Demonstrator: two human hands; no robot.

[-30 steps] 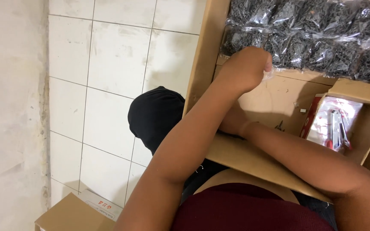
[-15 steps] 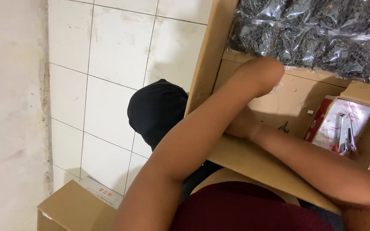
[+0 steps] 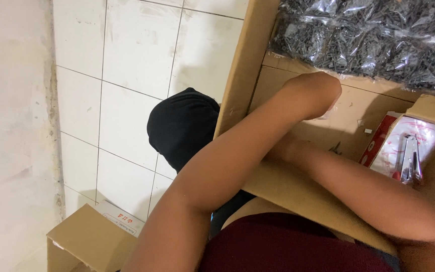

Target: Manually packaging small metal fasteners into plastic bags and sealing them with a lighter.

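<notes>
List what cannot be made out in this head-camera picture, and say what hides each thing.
- Right hand: mostly hidden behind the left forearm, so any grasp is unclear.
- Left hand: only its back shows; fingers curl out of sight, so what they hold is unknown.
- Clear bags of dark pieces: cut off by the top and right edges; pieces too small to identify.
- Small cardboard box: cut off by the bottom edge.
- Black bundle: partly behind the box wall.

Inside the cardboard box (image 3: 298,189), bare floor lies open between the bags of dark screws (image 3: 368,43) and the red-and-white packet (image 3: 404,146), though crossed forearms block it.
</notes>
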